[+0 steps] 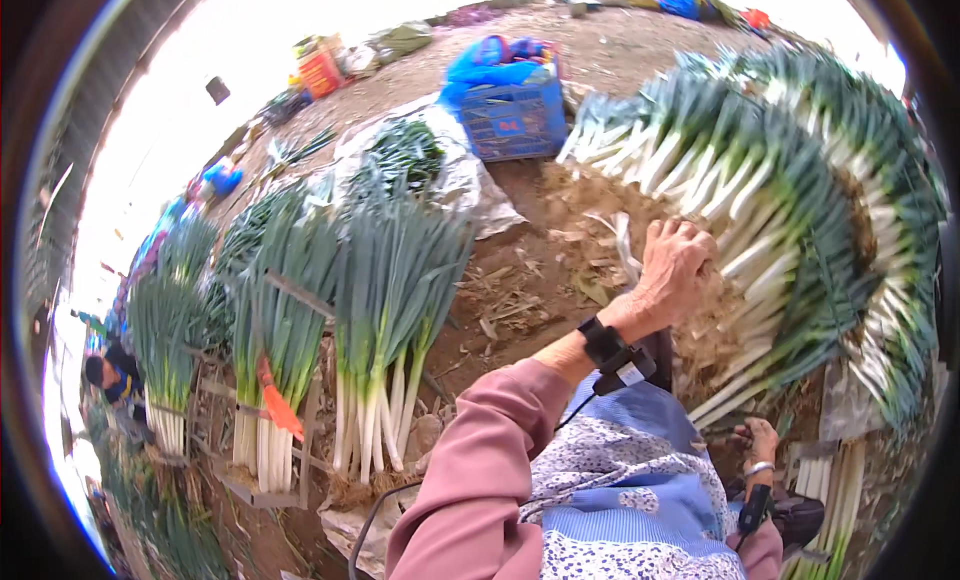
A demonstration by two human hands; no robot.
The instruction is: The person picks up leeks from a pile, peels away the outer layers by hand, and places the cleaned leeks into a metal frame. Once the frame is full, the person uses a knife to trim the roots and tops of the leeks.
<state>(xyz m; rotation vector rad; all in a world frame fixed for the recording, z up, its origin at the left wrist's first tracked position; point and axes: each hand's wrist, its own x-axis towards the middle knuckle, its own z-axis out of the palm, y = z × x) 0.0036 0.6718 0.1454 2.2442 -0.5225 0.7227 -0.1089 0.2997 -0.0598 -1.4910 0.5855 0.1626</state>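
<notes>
My left hand [680, 265] hovers over dry peelings, its fingers curled inward and their tips hidden. A pale, limp leek peel [625, 245] shows beside that wrist; I cannot tell whether the hand holds it. Right of it fans a big pile of leeks [750, 180], white stalks toward me and green leaves pointing away. My right hand [760, 440] is low at the right, fingers bent closed near the lowest leeks of the pile; what they hold is hidden. Both wrists wear a black strapped device, and the right one also a silver bangle.
Upright leek bundles [375, 350] stand at the left, one in a wooden frame [310, 430] with an orange object [280, 405] on it. A blue crate [515, 120] is ahead. More leeks [835, 490] lie at the lower right. Another person [115, 375] is at the far left.
</notes>
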